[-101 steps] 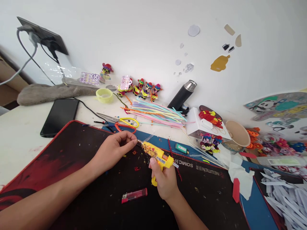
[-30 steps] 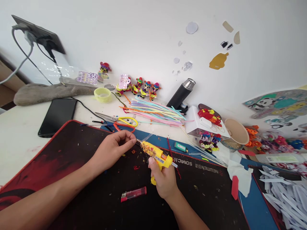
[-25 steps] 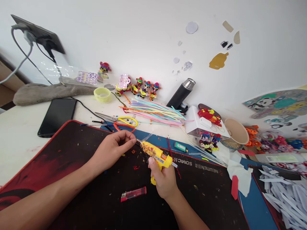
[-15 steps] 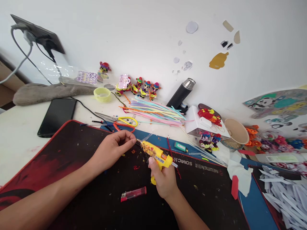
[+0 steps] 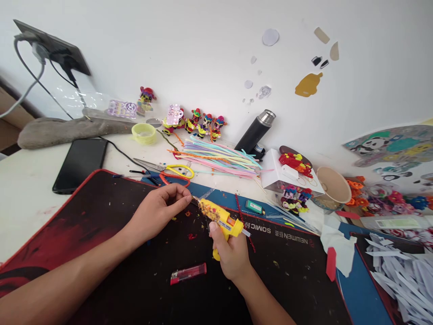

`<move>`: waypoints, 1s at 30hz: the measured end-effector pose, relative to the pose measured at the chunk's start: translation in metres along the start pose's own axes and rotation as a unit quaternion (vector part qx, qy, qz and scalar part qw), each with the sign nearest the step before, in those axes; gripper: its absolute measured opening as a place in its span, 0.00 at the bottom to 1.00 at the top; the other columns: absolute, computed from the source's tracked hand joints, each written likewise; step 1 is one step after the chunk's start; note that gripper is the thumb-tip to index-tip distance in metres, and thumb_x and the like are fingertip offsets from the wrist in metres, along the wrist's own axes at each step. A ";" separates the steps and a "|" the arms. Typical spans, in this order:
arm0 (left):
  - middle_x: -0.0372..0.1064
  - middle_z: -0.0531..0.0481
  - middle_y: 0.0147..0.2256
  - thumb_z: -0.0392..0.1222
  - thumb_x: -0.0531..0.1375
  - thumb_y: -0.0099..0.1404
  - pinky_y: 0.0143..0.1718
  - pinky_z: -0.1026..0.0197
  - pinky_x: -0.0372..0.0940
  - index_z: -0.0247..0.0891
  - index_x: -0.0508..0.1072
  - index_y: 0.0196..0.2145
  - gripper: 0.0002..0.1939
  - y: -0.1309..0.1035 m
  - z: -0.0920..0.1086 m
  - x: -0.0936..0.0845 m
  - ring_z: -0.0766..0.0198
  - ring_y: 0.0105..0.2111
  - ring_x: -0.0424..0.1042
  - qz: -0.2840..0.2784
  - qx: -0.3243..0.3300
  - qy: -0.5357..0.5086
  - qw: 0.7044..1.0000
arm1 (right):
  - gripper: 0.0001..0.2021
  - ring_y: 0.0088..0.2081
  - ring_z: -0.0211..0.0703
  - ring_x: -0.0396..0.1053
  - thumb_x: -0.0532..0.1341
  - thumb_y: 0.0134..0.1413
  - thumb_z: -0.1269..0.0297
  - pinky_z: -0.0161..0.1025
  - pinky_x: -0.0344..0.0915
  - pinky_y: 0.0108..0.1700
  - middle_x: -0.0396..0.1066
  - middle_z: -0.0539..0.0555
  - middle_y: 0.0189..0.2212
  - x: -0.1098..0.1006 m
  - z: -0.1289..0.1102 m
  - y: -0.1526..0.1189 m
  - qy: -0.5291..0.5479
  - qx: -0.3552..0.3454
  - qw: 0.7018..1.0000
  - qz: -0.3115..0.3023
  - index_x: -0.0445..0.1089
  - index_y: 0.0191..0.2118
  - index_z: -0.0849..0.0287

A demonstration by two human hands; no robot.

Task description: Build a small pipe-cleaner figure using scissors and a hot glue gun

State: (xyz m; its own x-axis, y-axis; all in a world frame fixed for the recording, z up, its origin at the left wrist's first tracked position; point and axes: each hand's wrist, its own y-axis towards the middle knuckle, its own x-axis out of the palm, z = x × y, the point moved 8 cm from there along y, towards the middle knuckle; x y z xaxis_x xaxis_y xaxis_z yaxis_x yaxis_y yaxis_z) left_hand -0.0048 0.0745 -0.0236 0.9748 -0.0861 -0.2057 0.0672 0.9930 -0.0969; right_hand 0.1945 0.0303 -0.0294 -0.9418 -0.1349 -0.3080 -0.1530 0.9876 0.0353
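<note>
My right hand (image 5: 232, 253) is closed around the handle of a yellow glue gun (image 5: 219, 216), whose body is spotted with coloured fluff. The gun's nozzle points left, toward the fingertips of my left hand (image 5: 161, 211). Thumb and forefinger of the left hand are pinched together; what they hold is too small to make out. Both hands are above a black mat (image 5: 142, 280) with a red edge. A red lighter (image 5: 188, 273) lies on the mat below them, and a thin red fuzzy stem (image 5: 241, 212) lies to the right of the gun.
Behind the mat are scissors (image 5: 176, 170), pastel pipe cleaners (image 5: 219, 158), small fuzzy figures (image 5: 203, 124) and a black flask (image 5: 255, 133). A phone (image 5: 81, 164) and a yellow-green roll (image 5: 144, 133) are at left. At right are a white box (image 5: 270, 169), a bowl (image 5: 334, 187) and paper strips (image 5: 402, 280).
</note>
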 end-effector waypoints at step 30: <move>0.72 0.52 0.28 0.61 0.63 0.65 0.32 0.61 0.66 0.41 0.75 0.32 0.20 0.000 0.005 -0.002 0.61 0.29 0.70 0.008 0.005 0.014 1.000 | 0.22 0.21 0.39 0.61 0.59 0.70 0.45 0.35 0.59 0.22 0.62 0.48 0.18 -0.001 0.004 -0.001 -0.009 0.000 1.000 0.006 0.69 0.29 0.55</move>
State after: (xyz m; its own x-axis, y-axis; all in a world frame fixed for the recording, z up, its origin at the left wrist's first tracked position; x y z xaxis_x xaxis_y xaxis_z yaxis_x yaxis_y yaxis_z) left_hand -0.0054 0.0751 -0.0188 0.9693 -0.0719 -0.2352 0.0537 0.9951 -0.0827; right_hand 0.1970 0.0296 -0.0330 -0.9378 -0.1219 -0.3250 -0.1420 0.9891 0.0390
